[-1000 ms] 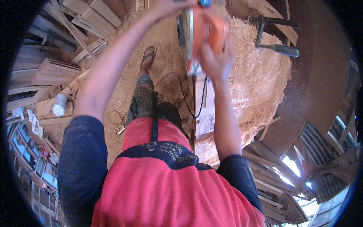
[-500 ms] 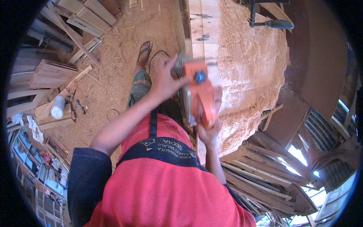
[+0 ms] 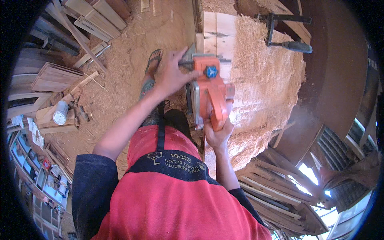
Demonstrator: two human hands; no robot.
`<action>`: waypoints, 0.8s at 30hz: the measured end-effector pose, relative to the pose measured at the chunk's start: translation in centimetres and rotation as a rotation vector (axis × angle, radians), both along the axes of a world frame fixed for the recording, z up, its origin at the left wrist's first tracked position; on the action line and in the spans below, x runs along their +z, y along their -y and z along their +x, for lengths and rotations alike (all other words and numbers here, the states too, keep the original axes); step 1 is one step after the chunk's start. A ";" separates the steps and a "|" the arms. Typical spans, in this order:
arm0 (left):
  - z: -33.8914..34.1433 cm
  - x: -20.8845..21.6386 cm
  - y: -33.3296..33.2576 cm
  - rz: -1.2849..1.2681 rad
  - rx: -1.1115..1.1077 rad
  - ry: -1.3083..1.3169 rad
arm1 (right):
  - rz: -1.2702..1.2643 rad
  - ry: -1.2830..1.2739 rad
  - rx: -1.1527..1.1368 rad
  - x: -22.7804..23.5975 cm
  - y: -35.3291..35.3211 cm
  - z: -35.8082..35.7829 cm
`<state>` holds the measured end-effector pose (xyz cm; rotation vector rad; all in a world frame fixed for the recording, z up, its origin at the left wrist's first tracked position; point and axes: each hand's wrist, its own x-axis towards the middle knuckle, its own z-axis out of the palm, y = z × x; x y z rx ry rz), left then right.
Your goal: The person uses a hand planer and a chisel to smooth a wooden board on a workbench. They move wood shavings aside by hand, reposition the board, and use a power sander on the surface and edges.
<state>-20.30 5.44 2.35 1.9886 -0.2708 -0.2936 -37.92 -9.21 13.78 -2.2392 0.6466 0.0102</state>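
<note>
An orange electric hand planer (image 3: 203,94) with a blue front knob (image 3: 211,71) rests along the left edge of a pale wooden board (image 3: 225,29). My right hand (image 3: 218,133) is wrapped around its rear handle. My left hand (image 3: 176,74) grips the front left side, thumb against the body near the knob and index finger stretched forward along a metal side plate (image 3: 191,50). Some of the left fingers are hidden. The planer's underside cannot be seen. Curly wood shavings (image 3: 268,64) cover much of the board's right side.
A black bar clamp (image 3: 294,46) sits at the board's far right. Stacked planks (image 3: 272,184) lie at the near right. Boards (image 3: 56,76) and a pale cylindrical can (image 3: 61,114) are on the left, beside the shavings-strewn floor (image 3: 116,76).
The planer and both my hands have moved farther forward along the board's edge. My grip looks the same. The view has shifted, showing more of the clamp and the far end.
</note>
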 end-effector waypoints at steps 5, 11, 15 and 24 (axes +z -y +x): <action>12.3 -3.3 0.8 -0.184 0.052 -0.019 | 0.009 0.129 0.080 -1.4 0.9 12.0; 26.2 -0.7 -0.2 -0.224 -0.122 -0.093 | -0.101 0.387 0.233 -2.7 1.6 24.9; 23.8 -0.3 0.0 -0.595 -0.078 -0.067 | -0.053 0.278 0.155 -2.4 1.5 23.0; -9.7 1.8 -0.1 -0.021 -0.016 -0.084 | -0.059 -0.059 0.023 1.4 0.6 -10.4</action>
